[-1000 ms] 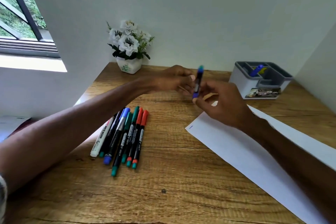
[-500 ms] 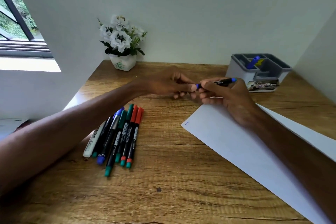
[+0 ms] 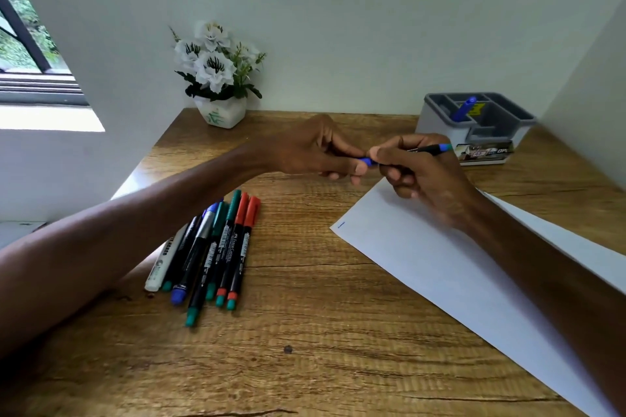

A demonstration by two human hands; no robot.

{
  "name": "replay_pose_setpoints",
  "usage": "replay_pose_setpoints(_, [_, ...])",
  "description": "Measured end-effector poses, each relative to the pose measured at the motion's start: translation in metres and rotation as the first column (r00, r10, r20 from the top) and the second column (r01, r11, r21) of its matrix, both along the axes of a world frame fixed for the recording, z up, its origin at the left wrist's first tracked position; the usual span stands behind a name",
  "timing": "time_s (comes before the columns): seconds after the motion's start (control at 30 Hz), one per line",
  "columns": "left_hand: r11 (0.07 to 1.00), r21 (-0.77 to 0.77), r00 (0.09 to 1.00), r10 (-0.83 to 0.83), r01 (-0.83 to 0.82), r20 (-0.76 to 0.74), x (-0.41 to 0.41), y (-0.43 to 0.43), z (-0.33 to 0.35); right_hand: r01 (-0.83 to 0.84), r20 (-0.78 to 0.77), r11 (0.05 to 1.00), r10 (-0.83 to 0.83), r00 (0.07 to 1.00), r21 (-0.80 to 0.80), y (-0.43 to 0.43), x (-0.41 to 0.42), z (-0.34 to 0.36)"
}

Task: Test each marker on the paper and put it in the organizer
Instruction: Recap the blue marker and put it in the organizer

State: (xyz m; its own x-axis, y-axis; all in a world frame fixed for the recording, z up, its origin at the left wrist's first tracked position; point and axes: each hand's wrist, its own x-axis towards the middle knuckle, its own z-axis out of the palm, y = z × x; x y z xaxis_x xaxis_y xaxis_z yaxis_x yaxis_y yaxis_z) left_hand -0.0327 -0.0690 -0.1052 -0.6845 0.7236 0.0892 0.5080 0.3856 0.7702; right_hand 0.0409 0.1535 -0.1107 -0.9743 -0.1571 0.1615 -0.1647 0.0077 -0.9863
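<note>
A blue marker [image 3: 427, 149] lies level between both hands above the desk's middle. My right hand [image 3: 416, 173] grips its black barrel, with the blue end pointing toward the grey organizer [image 3: 440, 122]. My left hand [image 3: 318, 152] pinches the blue cap end [image 3: 367, 161]. A white paper sheet [image 3: 440, 274] lies under my right wrist, with a small blue mark [image 3: 340, 224] at its near corner. Several markers [image 3: 216, 247] with red, green and blue caps lie in a row at the left. One blue marker [image 3: 463, 108] stands in the organizer.
A white pot of white flowers [image 3: 216, 78] stands at the back left of the wooden desk [image 3: 305, 349]. Walls close in the desk at the back and right. A window is at the far left.
The held marker has swung from upright to level. Both hands have stayed together at the desk's middle, the left now pinching the cap end.
</note>
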Motion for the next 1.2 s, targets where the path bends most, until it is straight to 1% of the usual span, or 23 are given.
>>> replay_pose_setpoints(0.2, [1.0, 0.0, 1.0, 0.009, -0.009, -0.003, -0.002, -0.002, 0.0, 0.001, 0.076, 0.999, 0.002, 0.997, -0.046, -0.008, 0.002, 0.001])
replay_pose_setpoints(0.3, [0.985, 0.021, 0.985, -0.171, 0.172, -0.027, 0.006, -0.002, 0.01, -0.008, 0.117, 0.997, 0.018, 0.993, -0.08, -0.009, 0.003, 0.004])
replay_pose_setpoints(0.33, [0.98, 0.034, 0.98, -0.197, 0.198, -0.032, 0.008, -0.001, 0.013, -0.018, 0.122, 0.995, 0.029, 0.992, -0.095, -0.009, 0.003, 0.005])
replay_pose_setpoints(0.47, [0.978, 0.081, 0.979, -0.183, 0.19, -0.088, 0.006, -0.001, 0.018, -0.042, 0.069, 0.99, 0.052, 0.996, -0.134, -0.009, 0.003, 0.009])
replay_pose_setpoints(0.57, [0.977, 0.104, 0.975, -0.171, 0.187, -0.142, 0.005, -0.004, 0.025, -0.029, 0.019, 0.986, 0.033, 0.999, -0.163, -0.018, 0.005, 0.01])
replay_pose_setpoints(0.6, [0.977, 0.095, 0.969, -0.17, 0.189, -0.179, 0.005, -0.005, 0.026, -0.015, 0.007, 0.985, 0.017, 1.0, -0.174, -0.021, 0.005, 0.009])
replay_pose_setpoints(0.63, [0.982, 0.066, 0.956, -0.158, 0.179, -0.246, 0.004, -0.008, 0.027, 0.016, 0.006, 0.979, -0.016, 1.0, -0.202, -0.022, 0.005, 0.009])
replay_pose_setpoints(0.67, [0.99, 0.014, 0.929, -0.127, 0.14, -0.348, 0.001, -0.013, 0.027, 0.072, 0.029, 0.965, -0.067, 0.997, -0.253, -0.019, 0.005, 0.01])
replay_pose_setpoints(0.7, [0.997, -0.032, 0.885, -0.08, 0.073, -0.46, -0.005, -0.021, 0.029, 0.143, 0.073, 0.936, -0.126, 0.989, -0.32, -0.012, 0.003, 0.011])
replay_pose_setpoints(0.73, [0.999, -0.035, 0.843, -0.006, -0.016, -0.538, -0.014, -0.033, 0.033, 0.212, 0.114, 0.903, -0.182, 0.977, -0.374, -0.001, 0.001, 0.012])
replay_pose_setpoints(0.77, [0.994, 0.003, 0.824, 0.089, -0.105, -0.559, -0.02, -0.046, 0.037, 0.26, 0.134, 0.882, -0.224, 0.965, -0.393, 0.01, -0.001, 0.013])
replay_pose_setpoints(0.8, [0.983, 0.056, 0.82, 0.175, -0.173, -0.544, -0.026, -0.056, 0.042, 0.281, 0.139, 0.88, -0.246, 0.959, -0.383, 0.017, -0.003, 0.014])
replay_pose_setpoints(0.83, [0.975, 0.082, 0.821, 0.216, -0.205, -0.528, -0.028, -0.059, 0.046, 0.27, 0.134, 0.894, -0.237, 0.962, -0.358, 0.02, -0.005, 0.014])
replay_pose_setpoints(0.87, [0.979, 0.069, 0.832, 0.201, -0.193, -0.517, -0.028, -0.055, 0.05, 0.234, 0.135, 0.917, -0.2, 0.97, -0.323, 0.017, -0.005, 0.013])
replay_pose_setpoints(0.9, [0.988, 0.026, 0.858, 0.143, -0.15, -0.492, -0.025, -0.046, 0.051, 0.189, 0.147, 0.94, -0.152, 0.977, -0.284, 0.01, -0.004, 0.011])
replay_pose_setpoints(0.97, [0.992, -0.112, 0.919, 0.018, -0.067, -0.393, -0.017, -0.026, 0.046, 0.085, 0.167, 0.976, -0.051, 0.985, -0.202, -0.005, -0.001, 0.009])
replay_pose_setpoints(1.0, [0.982, -0.179, 0.931, -0.015, -0.054, -0.363, -0.016, -0.02, 0.042, 0.042, 0.18, 0.985, -0.011, 0.984, -0.168, -0.009, 0.0, 0.009])
replay_pose_setpoints(1.07, [0.957, -0.276, 0.945, -0.005, -0.09, -0.326, -0.019, -0.019, 0.033, 0.024, 0.212, 0.99, 0.007, 0.977, -0.143, -0.007, 0.003, 0.009])
replay_pose_setpoints(1.13, [0.935, -0.348, 0.987, 0.017, -0.073, -0.162, -0.02, -0.022, 0.028, 0.04, 0.218, 0.99, -0.009, 0.976, -0.139, -0.003, 0.005, 0.006])
replay_pose_setpoints(1.2, [0.927, -0.374, 1.0, -0.025, 0.02, -0.007, -0.014, -0.018, 0.025, 0.07, 0.194, 0.991, -0.048, 0.98, -0.11, -0.004, 0.008, 0.006])
